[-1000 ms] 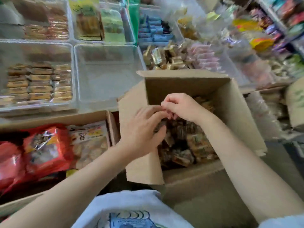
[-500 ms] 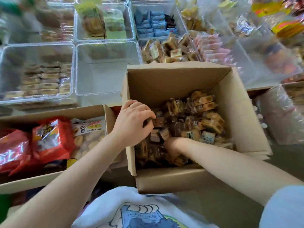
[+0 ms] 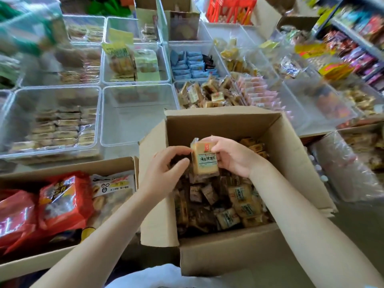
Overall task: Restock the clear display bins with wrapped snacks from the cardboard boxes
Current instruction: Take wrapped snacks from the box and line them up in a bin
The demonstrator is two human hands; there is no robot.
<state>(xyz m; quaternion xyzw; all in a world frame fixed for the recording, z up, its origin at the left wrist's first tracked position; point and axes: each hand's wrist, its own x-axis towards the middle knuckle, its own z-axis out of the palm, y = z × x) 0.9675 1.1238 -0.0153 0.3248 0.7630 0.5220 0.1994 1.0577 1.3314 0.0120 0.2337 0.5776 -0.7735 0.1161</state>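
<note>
While my right hand (image 3: 232,157) grips a tan wrapped snack (image 3: 204,160) upright at frame centre, its fingers curl round the pack's right edge and top. My left hand (image 3: 164,173) sits just beside the pack on its left, fingers curled, fingertips touching or nearly touching its upper left corner; I cannot tell whether it truly pinches the wrapper. Both hands hover over the open box (image 3: 291,159), which fills the lower middle of the frame and holds a loose heap of small wrapped snacks (image 3: 226,202), brown ones to the left, paler ones to the right.

At lower left a second box (image 3: 68,165) holds red bags (image 3: 62,200) and a white bag (image 3: 113,186). Above it, at middle left, a clear bin (image 3: 52,121) carries rows of flat packs. Just right of that, directly above the open box's left flap, stands a bin (image 3: 137,117) with almost nothing in it. Further right, at upper centre, another bin (image 3: 207,94) is heaped with tan snacks much like mine. Blue packs (image 3: 191,65) lie in the bin above that.
</note>
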